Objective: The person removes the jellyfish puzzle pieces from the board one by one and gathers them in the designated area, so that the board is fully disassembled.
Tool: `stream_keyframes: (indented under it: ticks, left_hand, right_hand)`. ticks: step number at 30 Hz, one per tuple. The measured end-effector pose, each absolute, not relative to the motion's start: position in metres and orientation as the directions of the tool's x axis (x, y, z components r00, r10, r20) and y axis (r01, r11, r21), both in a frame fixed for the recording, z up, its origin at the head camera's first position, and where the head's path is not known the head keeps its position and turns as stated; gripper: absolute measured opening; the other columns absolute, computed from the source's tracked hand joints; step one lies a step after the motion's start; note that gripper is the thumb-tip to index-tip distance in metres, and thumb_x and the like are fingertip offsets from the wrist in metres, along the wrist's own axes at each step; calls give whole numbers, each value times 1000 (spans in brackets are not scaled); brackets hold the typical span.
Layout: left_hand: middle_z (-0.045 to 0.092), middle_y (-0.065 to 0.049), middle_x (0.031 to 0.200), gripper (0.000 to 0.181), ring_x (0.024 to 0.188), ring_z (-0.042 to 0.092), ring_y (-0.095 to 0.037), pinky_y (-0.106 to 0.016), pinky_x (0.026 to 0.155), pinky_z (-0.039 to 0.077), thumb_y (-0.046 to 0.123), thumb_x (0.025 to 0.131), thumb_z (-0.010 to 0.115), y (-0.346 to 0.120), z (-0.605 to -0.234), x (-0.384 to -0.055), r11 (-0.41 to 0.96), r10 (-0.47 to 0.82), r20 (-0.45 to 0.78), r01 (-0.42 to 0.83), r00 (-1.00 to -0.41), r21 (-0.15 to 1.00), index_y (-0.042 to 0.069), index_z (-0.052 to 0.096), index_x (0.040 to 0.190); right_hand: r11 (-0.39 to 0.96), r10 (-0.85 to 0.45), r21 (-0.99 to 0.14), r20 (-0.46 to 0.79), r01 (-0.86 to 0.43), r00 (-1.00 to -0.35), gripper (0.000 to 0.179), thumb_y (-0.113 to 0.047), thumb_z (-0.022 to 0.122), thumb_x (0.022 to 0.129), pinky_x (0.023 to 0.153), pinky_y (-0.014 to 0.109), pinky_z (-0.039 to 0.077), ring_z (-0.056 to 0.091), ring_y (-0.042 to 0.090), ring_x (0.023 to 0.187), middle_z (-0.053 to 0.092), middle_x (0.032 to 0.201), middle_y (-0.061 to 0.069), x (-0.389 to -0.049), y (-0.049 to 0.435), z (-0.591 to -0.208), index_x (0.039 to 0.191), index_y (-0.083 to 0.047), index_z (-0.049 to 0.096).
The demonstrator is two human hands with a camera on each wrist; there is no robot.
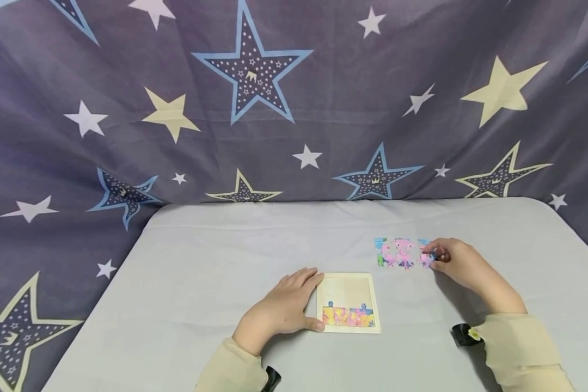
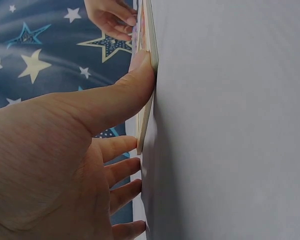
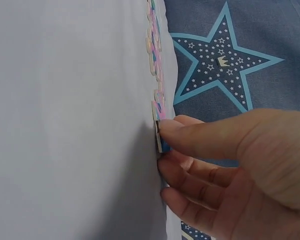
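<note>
A square puzzle tray (image 1: 350,333) with a pale frame lies on the grey surface. Yellow, pink and blue jigsaw pieces (image 1: 348,317) fill the near part of it; its far part shows bare backing. My left hand (image 1: 285,305) rests at the tray's left side, thumb on the rim near the front corner, fingers stretched toward the back corner. Beyond the tray lie more jigsaw pieces (image 1: 396,253) with pink figures. At the right end of this group my right hand (image 1: 458,261) pinches a puzzle piece (image 3: 164,145) between thumb and fingers, low at the surface.
The padded grey surface (image 1: 201,261) ends in a rounded edge at the back. Behind it hangs a dark star-patterned cloth (image 1: 323,109). Each wrist carries a black strap-on device, and the one at the right (image 1: 465,334) sits close to the surface.
</note>
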State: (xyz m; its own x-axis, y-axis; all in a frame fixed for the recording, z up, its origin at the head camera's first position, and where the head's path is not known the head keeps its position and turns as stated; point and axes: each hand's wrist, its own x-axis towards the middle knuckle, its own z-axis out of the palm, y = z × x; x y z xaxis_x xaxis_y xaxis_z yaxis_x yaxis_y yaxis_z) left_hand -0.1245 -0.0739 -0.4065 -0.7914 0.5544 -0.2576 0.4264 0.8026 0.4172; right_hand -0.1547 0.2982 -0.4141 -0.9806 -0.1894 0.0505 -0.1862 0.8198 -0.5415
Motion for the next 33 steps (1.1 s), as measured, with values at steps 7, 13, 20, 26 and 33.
stream_keyframes:
  ticks: [7,13,20,26,33]
  left_hand:
    - [26,-10,161,99,149,21,-28,-51,120,18,47,77,79,-74,-407,-125,799,558,-250,431,-791,418,8,32,155]
    - [25,-9,161,98,149,20,-28,-50,121,18,46,78,79,-71,-406,-127,799,559,-247,433,-792,418,8,31,155]
    - [26,-9,161,98,149,20,-28,-51,121,18,45,78,80,-74,-405,-125,802,553,-257,422,-792,423,8,32,155]
    - [26,-9,161,98,149,20,-28,-51,121,17,45,77,80,-75,-403,-125,799,554,-254,421,-793,429,9,32,155]
    - [26,-10,161,100,149,20,-28,-51,121,17,47,76,80,-74,-405,-126,800,552,-254,418,-794,431,9,32,155]
  right_hand:
    - [819,-186,-545,42,-179,-982,23,3,74,82,64,38,47,55,20,74,62,86,12,-154,300,-410,105,3,68]
    - [801,-199,-564,65,-200,-978,24,4,71,84,67,38,49,60,24,78,65,90,13,-154,293,-401,108,2,68]
    - [759,-251,-604,76,-244,-965,26,0,72,86,68,36,50,62,23,80,67,92,10,-150,273,-393,111,2,67]
    - [701,-295,-658,82,-274,-952,26,-4,74,87,66,31,51,62,19,81,67,93,6,-146,251,-385,112,0,68]
    - [647,-336,-698,102,-308,-936,20,-6,73,89,68,28,52,61,15,80,66,91,-1,-140,228,-383,108,-4,69]
